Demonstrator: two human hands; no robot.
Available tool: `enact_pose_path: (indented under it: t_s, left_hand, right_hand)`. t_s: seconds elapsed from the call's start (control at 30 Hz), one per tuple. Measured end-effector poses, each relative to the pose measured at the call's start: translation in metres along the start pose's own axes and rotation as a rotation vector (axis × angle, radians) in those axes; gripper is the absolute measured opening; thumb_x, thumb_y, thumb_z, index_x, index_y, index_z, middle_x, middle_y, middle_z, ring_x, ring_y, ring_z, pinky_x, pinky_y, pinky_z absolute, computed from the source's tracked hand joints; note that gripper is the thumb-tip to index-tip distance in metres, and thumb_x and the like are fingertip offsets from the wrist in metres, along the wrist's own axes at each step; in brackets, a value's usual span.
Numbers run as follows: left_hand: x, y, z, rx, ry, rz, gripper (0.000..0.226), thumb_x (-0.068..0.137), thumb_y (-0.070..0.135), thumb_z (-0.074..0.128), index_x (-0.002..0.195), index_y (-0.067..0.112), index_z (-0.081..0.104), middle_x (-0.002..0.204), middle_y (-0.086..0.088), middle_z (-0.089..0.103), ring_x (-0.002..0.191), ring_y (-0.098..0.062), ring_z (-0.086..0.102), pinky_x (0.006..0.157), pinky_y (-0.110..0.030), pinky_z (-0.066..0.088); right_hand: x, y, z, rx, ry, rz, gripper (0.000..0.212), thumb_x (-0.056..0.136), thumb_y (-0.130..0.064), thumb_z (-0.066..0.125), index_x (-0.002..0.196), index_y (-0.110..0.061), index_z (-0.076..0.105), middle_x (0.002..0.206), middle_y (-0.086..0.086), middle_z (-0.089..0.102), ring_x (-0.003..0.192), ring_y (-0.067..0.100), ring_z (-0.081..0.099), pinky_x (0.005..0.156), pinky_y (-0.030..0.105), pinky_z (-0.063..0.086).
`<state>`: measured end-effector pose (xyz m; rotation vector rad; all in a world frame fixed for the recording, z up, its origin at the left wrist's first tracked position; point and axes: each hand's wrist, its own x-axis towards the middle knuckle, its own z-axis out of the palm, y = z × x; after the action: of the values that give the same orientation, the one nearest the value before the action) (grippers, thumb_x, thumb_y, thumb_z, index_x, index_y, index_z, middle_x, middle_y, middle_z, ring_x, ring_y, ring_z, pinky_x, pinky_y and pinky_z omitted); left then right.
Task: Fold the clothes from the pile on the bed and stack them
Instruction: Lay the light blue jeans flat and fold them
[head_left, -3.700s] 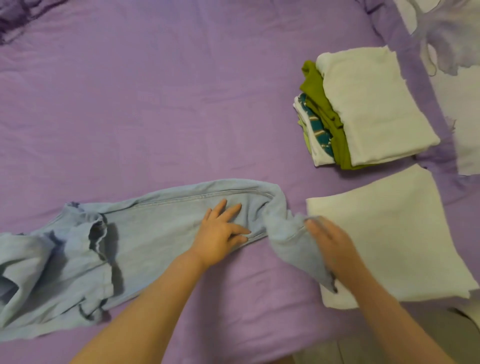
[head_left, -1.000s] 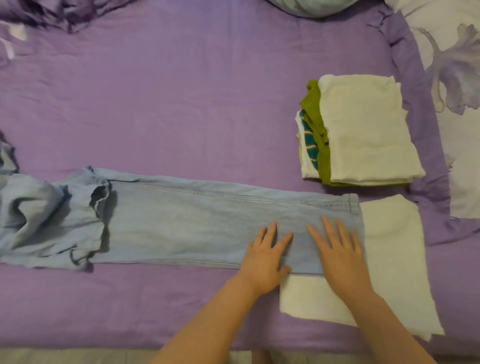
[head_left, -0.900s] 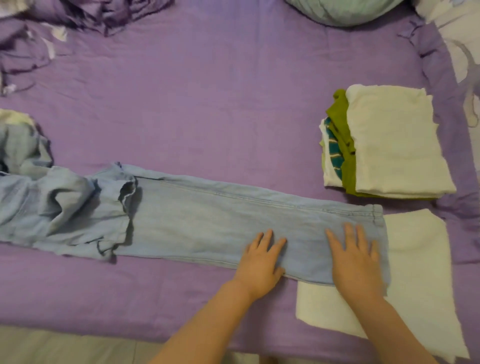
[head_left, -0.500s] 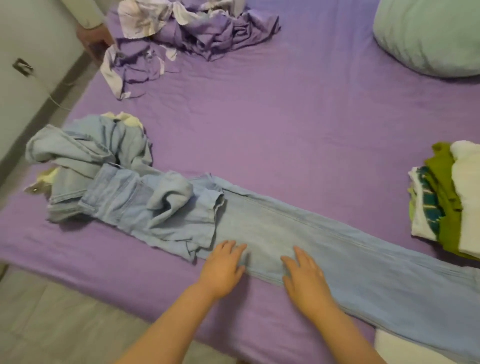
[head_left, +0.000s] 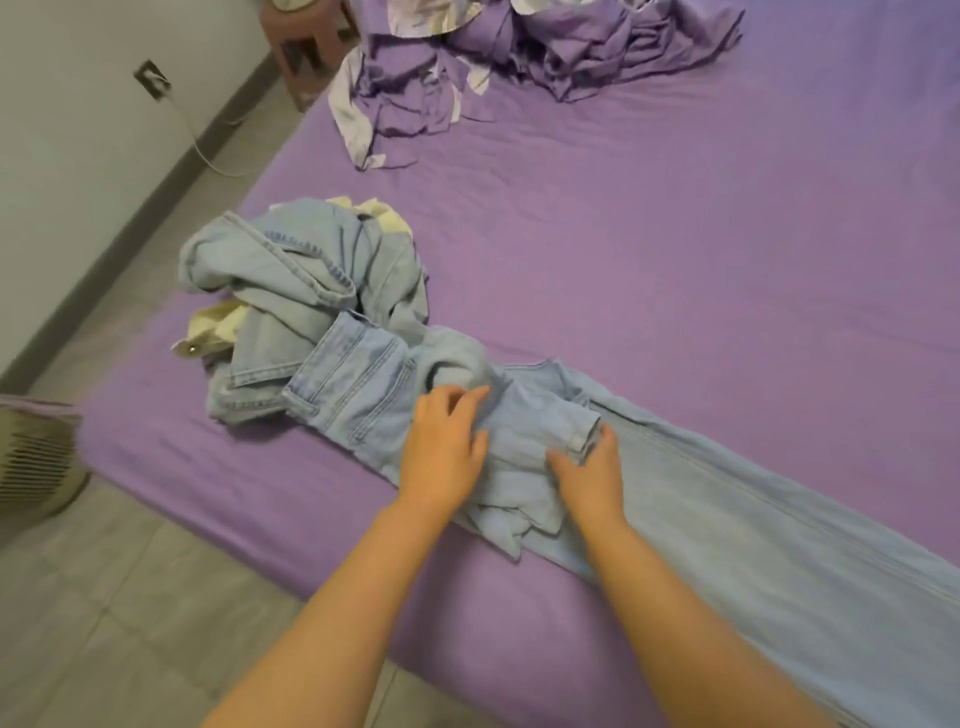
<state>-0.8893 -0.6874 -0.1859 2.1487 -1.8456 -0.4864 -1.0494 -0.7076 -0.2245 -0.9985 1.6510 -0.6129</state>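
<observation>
Light blue jeans (head_left: 779, 545) lie along the near edge of the purple bed (head_left: 675, 234). One leg is stretched flat toward the lower right; the waist and other leg are bunched in a heap (head_left: 311, 312) at the left. My left hand (head_left: 441, 447) rests flat on the crumpled denim beside a back pocket, fingers spread. My right hand (head_left: 587, 467) pinches a folded flap of the jeans between thumb and fingers. A cream garment (head_left: 218, 322) peeks out under the heap.
A crumpled purple and white bedsheet pile (head_left: 519, 57) lies at the far side of the bed. Tiled floor (head_left: 130, 597) runs along the left, with a fan (head_left: 31, 457), a wall socket with a cable (head_left: 150, 78) and a stool (head_left: 301, 41).
Both hands have slid left along the flattened leg, from its hem to the bunched upper part. The view swung left, so the folded stack and cream cloth are out of sight.
</observation>
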Motion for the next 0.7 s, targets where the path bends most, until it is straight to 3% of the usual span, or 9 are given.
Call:
enact_pose_path:
  t_s: [0.1,0.17,0.2,0.23,0.33,0.4,0.47,0.57,0.7]
  left_hand:
    - [0.007,-0.011,0.006,-0.002,-0.003,0.001,0.046,0.088,0.017,0.062,0.133,0.011,0.053,0.129,-0.016,0.048,0.118,-0.033,0.042,0.1,-0.041,0.039]
    - [0.009,-0.016,0.009,-0.008,-0.019,-0.003,0.044,0.09,0.016,0.06,0.133,0.012,0.053,0.132,-0.016,0.046,0.122,-0.033,0.04,0.103,-0.041,0.037]
    - [0.009,-0.017,0.01,-0.007,-0.031,-0.004,0.043,0.09,0.015,0.059,0.132,0.012,0.053,0.133,-0.016,0.046,0.122,-0.034,0.04,0.104,-0.04,0.035]
    - [0.008,-0.017,0.011,-0.004,-0.04,-0.004,0.042,0.09,0.013,0.058,0.132,0.011,0.054,0.133,-0.017,0.046,0.122,-0.035,0.04,0.104,-0.04,0.034]
    - [0.005,-0.011,0.011,0.002,-0.044,0.004,0.037,0.088,0.006,0.059,0.125,0.006,0.06,0.127,-0.021,0.051,0.118,-0.04,0.044,0.101,-0.046,0.039]
    - [0.002,0.004,0.012,0.011,-0.027,0.043,0.032,0.087,0.002,0.061,0.118,0.003,0.064,0.12,-0.022,0.055,0.112,-0.042,0.049,0.093,-0.049,0.044]
    - [-0.001,0.024,0.014,-0.009,-0.018,0.073,0.03,0.086,0.001,0.061,0.115,0.003,0.066,0.118,-0.022,0.057,0.109,-0.042,0.051,0.09,-0.049,0.047]
    - [-0.01,0.062,0.025,-0.034,-0.033,0.142,0.034,0.081,-0.003,0.064,0.115,0.003,0.067,0.12,-0.023,0.058,0.107,-0.043,0.054,0.09,-0.05,0.049]
    - [-0.033,0.119,0.051,-0.031,-0.122,0.249,0.043,0.075,-0.005,0.067,0.117,0.005,0.066,0.123,-0.026,0.057,0.109,-0.046,0.056,0.089,-0.052,0.05]
  right_hand:
    - [0.013,0.011,0.008,0.118,-0.066,0.109,0.051,0.082,-0.006,0.07,0.128,-0.002,0.048,0.121,0.011,0.059,0.113,0.026,0.056,0.099,0.038,0.044]
    - [0.017,0.017,0.006,0.035,-0.079,0.14,0.016,0.088,-0.015,0.065,0.103,-0.008,0.063,0.098,0.005,0.065,0.098,0.025,0.06,0.082,0.034,0.049]
    - [0.018,0.019,0.003,0.007,-0.05,0.122,0.008,0.091,-0.019,0.06,0.087,-0.012,0.063,0.085,0.0,0.063,0.088,0.023,0.058,0.069,0.03,0.045]
    - [0.017,0.022,-0.002,0.008,0.001,0.082,0.015,0.094,-0.021,0.056,0.08,-0.015,0.059,0.078,-0.003,0.059,0.082,0.021,0.056,0.062,0.028,0.04]
    - [0.008,0.025,-0.032,0.084,0.204,-0.036,0.012,0.099,-0.024,0.047,0.097,-0.016,0.055,0.082,-0.007,0.055,0.074,0.01,0.051,0.06,0.017,0.036]
    - [0.001,0.028,-0.064,0.096,0.32,-0.083,0.014,0.1,-0.025,0.043,0.095,-0.016,0.053,0.078,-0.009,0.054,0.07,0.0,0.05,0.052,0.005,0.034]
    - [-0.007,0.035,-0.104,0.075,0.403,-0.103,0.017,0.101,-0.026,0.042,0.091,-0.017,0.051,0.076,-0.01,0.054,0.065,-0.005,0.052,0.051,0.002,0.035]
    - [-0.026,0.052,-0.171,-0.034,0.484,-0.13,0.021,0.101,-0.026,0.042,0.085,-0.017,0.049,0.072,-0.009,0.051,0.062,-0.004,0.051,0.052,0.007,0.036]
    - [-0.059,0.086,-0.265,-0.207,0.553,-0.101,0.031,0.1,-0.025,0.043,0.071,-0.016,0.04,0.065,0.003,0.046,0.06,0.019,0.041,0.057,0.036,0.031]
